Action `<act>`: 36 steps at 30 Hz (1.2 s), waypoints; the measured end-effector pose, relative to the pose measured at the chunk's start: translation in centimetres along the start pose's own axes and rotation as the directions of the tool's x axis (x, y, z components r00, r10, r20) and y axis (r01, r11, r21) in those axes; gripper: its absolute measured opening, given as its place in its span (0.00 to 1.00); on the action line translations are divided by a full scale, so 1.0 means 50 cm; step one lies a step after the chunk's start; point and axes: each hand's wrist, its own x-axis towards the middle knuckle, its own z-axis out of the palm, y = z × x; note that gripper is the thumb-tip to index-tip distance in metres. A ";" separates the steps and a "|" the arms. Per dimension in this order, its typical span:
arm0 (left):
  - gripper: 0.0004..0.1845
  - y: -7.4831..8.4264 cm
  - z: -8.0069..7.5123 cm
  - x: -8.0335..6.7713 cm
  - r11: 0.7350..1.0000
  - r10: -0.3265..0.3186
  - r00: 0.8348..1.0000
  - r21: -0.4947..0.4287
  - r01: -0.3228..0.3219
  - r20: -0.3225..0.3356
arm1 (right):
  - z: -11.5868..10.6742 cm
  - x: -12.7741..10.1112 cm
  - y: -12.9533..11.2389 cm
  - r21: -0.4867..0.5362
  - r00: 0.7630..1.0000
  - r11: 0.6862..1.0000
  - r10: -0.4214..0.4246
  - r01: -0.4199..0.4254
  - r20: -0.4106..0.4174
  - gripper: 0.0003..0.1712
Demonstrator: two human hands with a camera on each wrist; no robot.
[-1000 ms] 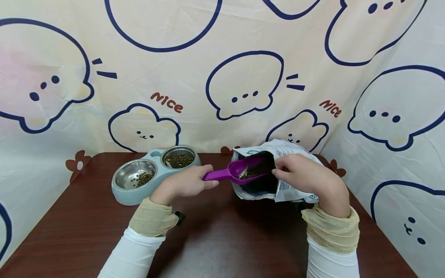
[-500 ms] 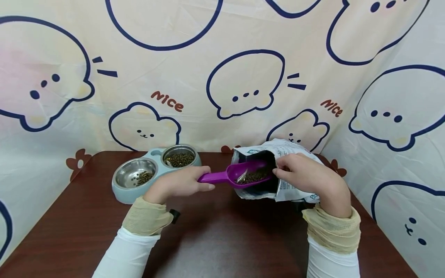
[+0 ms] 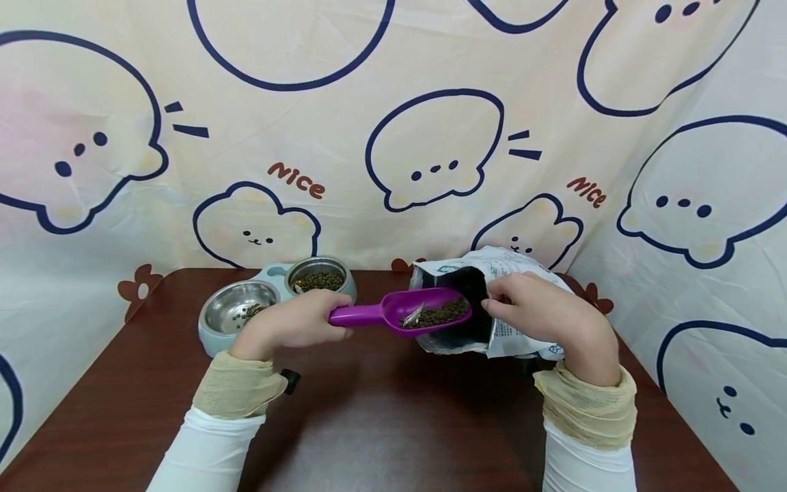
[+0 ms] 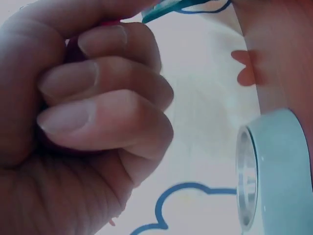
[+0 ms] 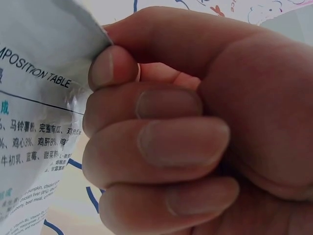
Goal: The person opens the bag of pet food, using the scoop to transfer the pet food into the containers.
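My left hand (image 3: 295,326) grips the handle of a purple scoop (image 3: 402,313) loaded with brown kibble. The scoop hangs just outside the mouth of a white printed food bag (image 3: 486,314). My right hand (image 3: 541,314) pinches the bag's opening edge and holds it open. In the right wrist view the fingers (image 5: 161,142) curl against the bag's printed sheet (image 5: 39,107). In the left wrist view the fingers (image 4: 98,98) are clenched round the handle, with the feeder's side (image 4: 279,166) at the right. A pale blue double-bowl feeder (image 3: 215,340) stands at the left; both steel bowls hold kibble.
A dark brown table (image 3: 393,424) carries everything. A cartoon-print cloth (image 3: 393,137) hangs behind and along both sides. A small black object (image 3: 287,378) shows by my left wrist.
My left hand has drawn the loaded scoop out of the bag and moved it left toward the feeder. The right hand and bag have stayed put.
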 end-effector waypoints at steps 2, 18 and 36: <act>0.10 -0.006 -0.006 -0.009 1.000 0.000 1.000 -0.012 -0.001 -0.007 | -0.001 0.000 -0.001 -0.002 1.000 1.000 0.000 0.000 -0.001 0.14; 0.15 -0.074 -0.059 -0.104 0.990 -0.138 0.987 -0.028 0.137 -0.083 | 0.000 -0.009 0.008 0.033 1.000 0.999 0.015 -0.016 0.011 0.10; 0.13 -0.157 -0.122 -0.195 0.961 -0.277 0.949 -0.057 0.271 -0.149 | 0.000 -0.005 0.005 0.029 1.000 1.000 0.002 -0.002 0.001 0.11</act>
